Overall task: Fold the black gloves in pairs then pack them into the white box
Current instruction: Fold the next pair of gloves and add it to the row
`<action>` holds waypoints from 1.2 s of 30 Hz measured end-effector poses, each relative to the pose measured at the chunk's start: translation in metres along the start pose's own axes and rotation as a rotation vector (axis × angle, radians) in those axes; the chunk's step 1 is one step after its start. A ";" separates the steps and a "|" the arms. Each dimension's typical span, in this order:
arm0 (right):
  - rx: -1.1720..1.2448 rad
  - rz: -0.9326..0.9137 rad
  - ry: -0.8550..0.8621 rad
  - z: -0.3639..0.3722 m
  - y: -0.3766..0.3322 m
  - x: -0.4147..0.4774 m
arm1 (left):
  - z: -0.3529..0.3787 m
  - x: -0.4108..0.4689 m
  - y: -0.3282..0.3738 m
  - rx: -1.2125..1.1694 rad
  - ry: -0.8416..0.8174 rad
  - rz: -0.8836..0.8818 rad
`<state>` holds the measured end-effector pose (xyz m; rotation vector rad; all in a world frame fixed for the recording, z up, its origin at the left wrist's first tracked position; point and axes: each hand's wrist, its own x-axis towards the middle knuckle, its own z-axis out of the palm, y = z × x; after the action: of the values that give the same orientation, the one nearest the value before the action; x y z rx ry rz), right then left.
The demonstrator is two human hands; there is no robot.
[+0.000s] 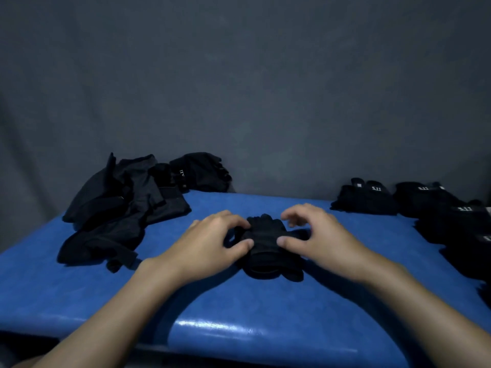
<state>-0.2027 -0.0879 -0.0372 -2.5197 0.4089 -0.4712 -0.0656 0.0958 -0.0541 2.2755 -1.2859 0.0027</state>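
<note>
Two bare forearms reach in from the near edge over a blue desk point(239, 328), whose glossy near rim catches a streak of light. They meet at the middle of the desk, where a black glove bundle point(265, 243) lies flat with its cuff opening toward the near side and its fingers pointing far.

The left hand point(210, 245) is on the bundle's left side. Its thumb lies on top of the fabric and its fingers curl over the far left edge, so it grips the bundle narrowly between thumb and fingers. The right hand point(318, 237) is at the bundle's right side. Its thumb touches the top of the fabric, while its fingers are arched and blurred above the far right corner. I cannot tell whether they hold the glove or only hover over it.

Farther back on the left, a heap of loose gloves point(119, 208) sprawls untidily from the middle of the desk to its far edge. One labelled glove point(199, 171) at the heap's far right shows small white lettering.

On the far right, well apart from the hands, folded pairs point(366, 197) sit in a row with white "5.11" marks on top. More dark pairs point(451, 216) run toward the right edge, too dim to count.

A plain grey wall point(239, 88) rises behind the desk.
</note>
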 end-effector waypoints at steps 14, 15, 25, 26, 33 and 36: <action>-0.204 0.041 -0.434 0.007 0.010 0.003 | 0.003 -0.003 -0.008 0.174 -0.184 0.014; -0.204 0.027 -0.429 0.005 0.009 0.002 | 0.002 -0.003 -0.008 0.178 -0.188 0.017; 0.005 -0.076 -0.167 0.010 -0.007 0.035 | -0.011 0.004 -0.022 0.133 -0.054 -0.050; 0.005 -0.080 -0.161 0.011 -0.011 0.043 | -0.012 0.005 -0.027 0.189 -0.074 -0.075; 0.042 -0.108 -0.089 0.043 -0.033 0.117 | -0.013 0.004 -0.045 0.322 -0.212 -0.119; 0.098 -0.056 -0.098 0.060 -0.036 0.142 | -0.012 0.005 -0.049 0.328 -0.201 -0.105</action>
<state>-0.0449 -0.0855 -0.0305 -2.4525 0.2724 -0.3773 -0.0203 0.1171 -0.0643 2.6787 -1.3459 -0.0572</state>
